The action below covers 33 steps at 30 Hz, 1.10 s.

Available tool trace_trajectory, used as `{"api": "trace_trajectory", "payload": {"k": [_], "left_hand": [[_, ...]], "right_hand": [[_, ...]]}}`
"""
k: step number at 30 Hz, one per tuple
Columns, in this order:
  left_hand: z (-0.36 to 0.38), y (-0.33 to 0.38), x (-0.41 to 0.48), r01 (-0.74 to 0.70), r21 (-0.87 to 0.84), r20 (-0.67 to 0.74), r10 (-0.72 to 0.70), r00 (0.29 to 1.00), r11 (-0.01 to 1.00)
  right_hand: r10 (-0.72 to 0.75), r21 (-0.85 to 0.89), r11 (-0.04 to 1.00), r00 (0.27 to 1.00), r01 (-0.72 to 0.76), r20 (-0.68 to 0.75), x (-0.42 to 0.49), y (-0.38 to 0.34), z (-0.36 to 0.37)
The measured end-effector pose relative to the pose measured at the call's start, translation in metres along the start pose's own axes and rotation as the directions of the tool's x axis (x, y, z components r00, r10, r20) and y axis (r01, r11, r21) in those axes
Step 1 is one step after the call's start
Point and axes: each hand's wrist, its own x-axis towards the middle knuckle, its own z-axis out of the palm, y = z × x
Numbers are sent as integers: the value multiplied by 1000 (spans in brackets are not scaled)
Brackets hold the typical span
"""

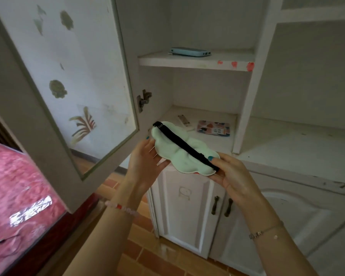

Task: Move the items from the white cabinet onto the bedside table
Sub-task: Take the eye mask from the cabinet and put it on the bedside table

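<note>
Pale mint fabric fills the middle of the scene: a cloud-shaped sleep mask (179, 151) with a black elastic strap (184, 145) running across its back, held in the air in front of the white cabinet (255, 80). The left hand (145, 159) cups the mask's left end, fingers wrapped under its edge, while the right hand (232, 174) pinches the right end, thumb pressed down on the strap. Both hands grip the mask; it touches no shelf.

The cabinet's glass door (68, 86) stands swung open to the left, its pane dotted with faded plant stickers. On the upper shelf (195, 61) lies a light blue power bank (190, 51), flat and near the front edge. On the lower shelf (205, 116), behind the mask, a small white remote (184, 120) lies beside a patterned card or small notebook (213, 128); the two are just apart.

Below, the cabinet's lower doors (187, 212) are closed, with dark metal handles (222, 206) side by side. A pink patterned bedcover (16, 192) shows at the far left, over a tiled floor (139, 253). A beaded bracelet (124, 209) circles the left wrist and a thin chain bracelet (265, 232) the right.
</note>
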Motion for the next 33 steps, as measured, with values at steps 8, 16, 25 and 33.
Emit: {"api": "trace_trajectory", "payload": {"k": [8, 16, 25, 33], "left_hand": [[8, -41, -102, -81, -11, -217, 77, 973, 997], [-22, -46, -227, -214, -13, -491, 180, 852, 977], [-62, -31, -394, -459, 58, -716, 357, 599, 886], [-98, -28, -566, -561, 153, -859, 390, 332, 814]], "right_hand": [[108, -65, 993, 966, -95, 235, -41, 14, -35], [234, -185, 969, 838, -162, 493, -96, 48, 3], [307, -280, 950, 563, -137, 767, -202, 87, 91], [379, -386, 921, 322, -43, 868, -336, 128, 174]]}}
